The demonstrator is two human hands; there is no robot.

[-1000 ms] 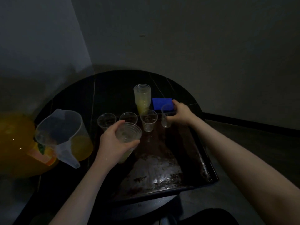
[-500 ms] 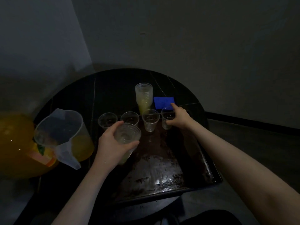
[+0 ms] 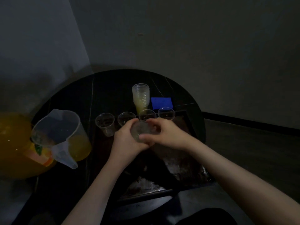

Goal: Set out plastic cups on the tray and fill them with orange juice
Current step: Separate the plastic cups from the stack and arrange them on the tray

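Observation:
A row of several clear plastic cups stands along the far edge of the dark tray; the rightmost cup is at the tray's far right corner. Over the tray my left hand grips a small stack of clear cups from the left. My right hand pinches the same stack at its rim from the right. A clear jug with orange juice in its bottom stands left of the tray.
A taller stack of cups and a blue sponge sit on the round black table behind the tray. A big orange juice container stands at the far left. Walls close in behind.
My right hand let go of the rightmost cup on the tray and came back to the stack held in my left hand, where it now pinches the rim.

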